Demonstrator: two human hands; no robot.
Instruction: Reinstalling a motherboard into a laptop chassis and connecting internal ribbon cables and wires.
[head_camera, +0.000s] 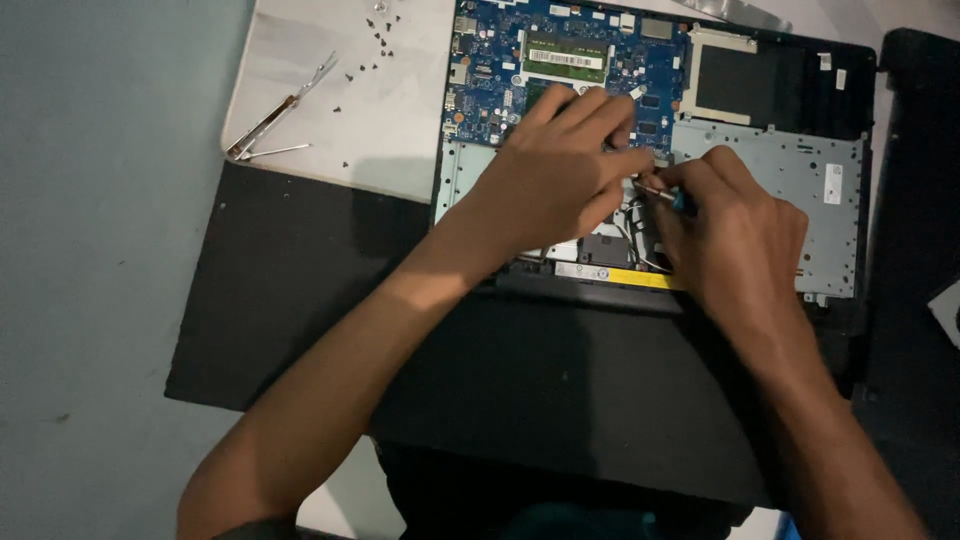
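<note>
Screwdriver (672, 197) tip behind fingers

white barcode label (566, 57) on green memory stick | yellow strip label (640, 279) at laptop's near edge

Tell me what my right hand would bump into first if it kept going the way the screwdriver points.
The right hand aims its screwdriver up-left, so it would probably meet the left hand first; its fingertips sit right at the tip. Depth is unclear.

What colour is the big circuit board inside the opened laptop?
Blue; the circuit board shows best in the head view, above the left hand.
</note>
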